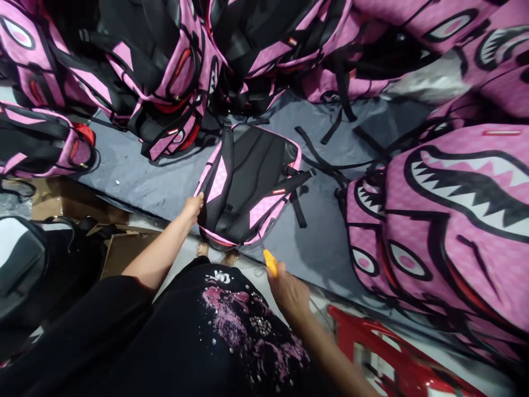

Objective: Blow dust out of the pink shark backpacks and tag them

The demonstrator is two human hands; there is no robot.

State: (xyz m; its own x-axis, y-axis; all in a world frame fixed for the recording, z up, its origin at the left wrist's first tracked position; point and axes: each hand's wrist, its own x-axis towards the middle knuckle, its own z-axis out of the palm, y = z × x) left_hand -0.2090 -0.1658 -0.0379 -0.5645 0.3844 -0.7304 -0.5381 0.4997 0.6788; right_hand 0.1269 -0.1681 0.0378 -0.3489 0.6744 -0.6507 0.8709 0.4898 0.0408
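The backpack (253, 168) is black-backed — pink-edged, pink-patched.

Head-worn view, forward and steeply down

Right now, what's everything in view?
Fabric backpack, straps up: one, pink-and-black, centre
Other fabric backpacks: several, pink-and-black, left, top, right
Cloth-like sheet: one, grey-blue, under backpacks
Thin-shafted tool: one, yellow-handled, centre
Crumpled plastic: one, translucent, upper right
Cardboard pieces: at least two, brown, left
Bag: one, black-and-grey, lower left
Plastic stool-like frame: one, red, lower right
Printed shirt: one, black-and-pink, bottom
Feet: two, below centre
Left grip: one, bare, on centre backpack
Right grip: one, bare, holding tool
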